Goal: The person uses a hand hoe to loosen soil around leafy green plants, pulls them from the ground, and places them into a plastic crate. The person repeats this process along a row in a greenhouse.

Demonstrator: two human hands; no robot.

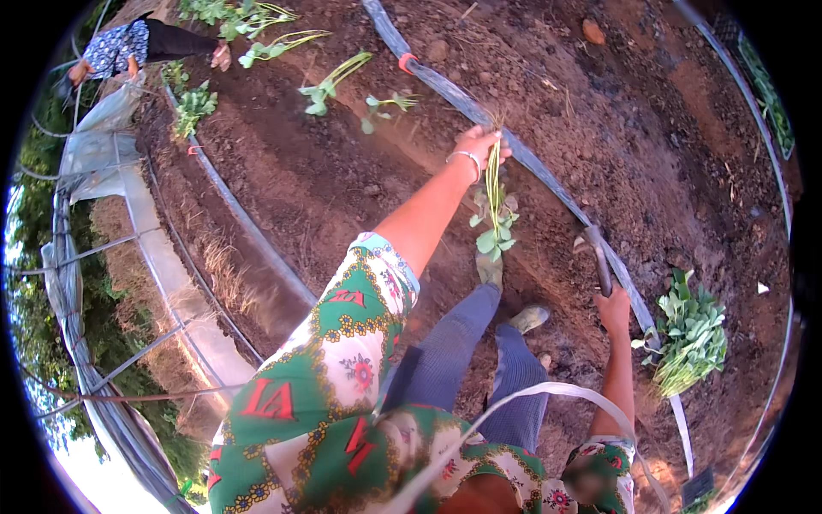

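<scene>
My left hand (481,146) is shut around the long stems of a small bunch of leafy seedlings (492,199). Thin roots stick up above the fingers, while the leaves hang down over my boot. Lower on the right, my right hand (614,310) grips the handle of a small hand hoe (602,263). The hoe's head rests at or just above a grey hose (552,183) that runs along the soil; contact is unclear. Beside that hand, a larger pile of leafy seedlings (690,331) lies over the hose.
Loose seedlings (327,87) lie along the brown soil bed (282,173), with further bunches (241,19) at the top. A second hose (241,209) crosses on the left. Another person (119,48) stands at upper left near plastic sheeting (103,154) and a metal frame (115,244).
</scene>
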